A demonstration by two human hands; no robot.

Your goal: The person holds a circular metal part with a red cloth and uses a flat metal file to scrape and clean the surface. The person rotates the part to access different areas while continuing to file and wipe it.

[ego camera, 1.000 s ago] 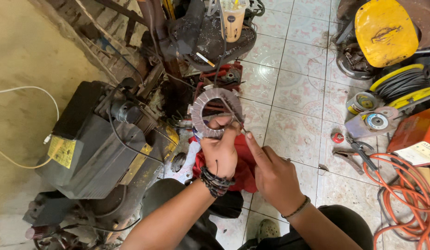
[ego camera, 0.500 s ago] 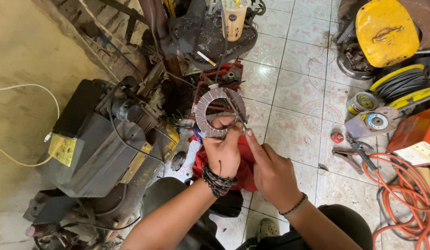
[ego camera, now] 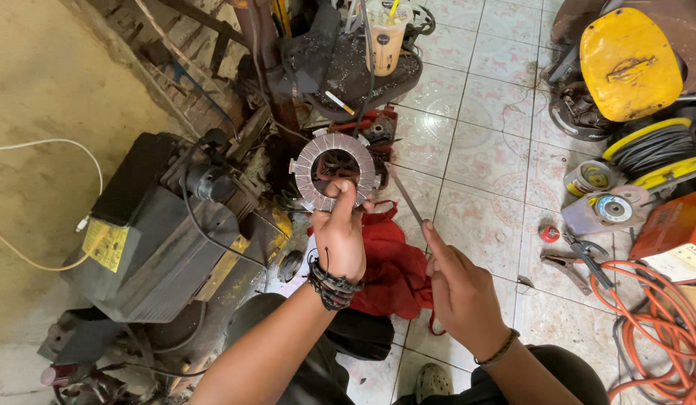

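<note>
Ring: a flat grey metal ring with radial slots and a wide round opening (ego camera: 334, 172), held up above the tiled floor and facing the camera, roughly level with the red machine part behind it.
Left hand: the left hand (ego camera: 338, 238) pinches the ring's lower edge — thumb on the front face, fingers behind, clamped firmly on it; a dark braided wristband sits at the wrist.
Rod: a thin grey metal rod (ego camera: 405, 195), slanting up and to the left, its upper tip near the ring's right edge but apart from it.
Right hand: the right hand (ego camera: 459, 289) is closed around the rod's lower end, index finger laid along it.
Cloth: a crumpled red cloth (ego camera: 389, 266) lies on the floor just under and between both hands.
Left side: a dark grey boxy machine with a yellow label (ego camera: 149, 232) stands beside the left forearm.
Behind: a plastic drink cup with a straw (ego camera: 384, 37) rests on a dark cluttered stand — well beyond the ring.
Right side: a coiled orange cable (ego camera: 648, 315) and a yellow rounded cover (ego camera: 629, 64) lie well apart from the hands.
</note>
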